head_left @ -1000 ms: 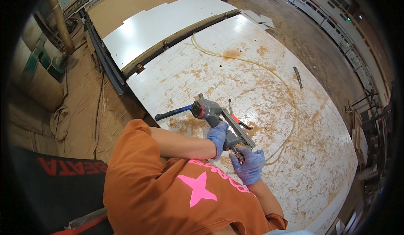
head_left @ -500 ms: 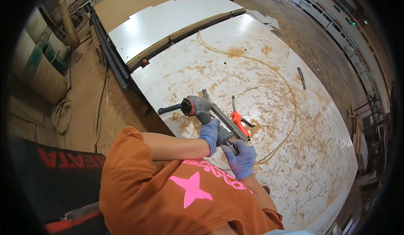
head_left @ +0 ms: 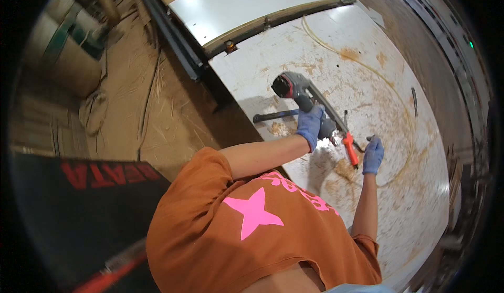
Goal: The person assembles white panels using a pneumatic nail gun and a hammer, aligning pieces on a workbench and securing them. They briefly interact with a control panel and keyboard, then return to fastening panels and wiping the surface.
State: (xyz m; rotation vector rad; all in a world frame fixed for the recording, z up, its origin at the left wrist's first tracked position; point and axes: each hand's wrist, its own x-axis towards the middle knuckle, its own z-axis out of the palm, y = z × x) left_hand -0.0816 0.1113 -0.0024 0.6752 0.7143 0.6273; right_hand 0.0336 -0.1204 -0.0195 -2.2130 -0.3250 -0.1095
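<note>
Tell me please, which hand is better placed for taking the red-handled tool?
Probably the right hand: it is beside the red-handled tool, while the left hand grips the grey nail gun. Whether the right is empty is unclear.

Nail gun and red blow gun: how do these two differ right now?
The nail gun is mostly grey and bulky; the red blow gun is slimmer, with a bright red body. The nail gun is in the left hand, while the red blow gun lies on the table. Both are handheld tools.
</note>
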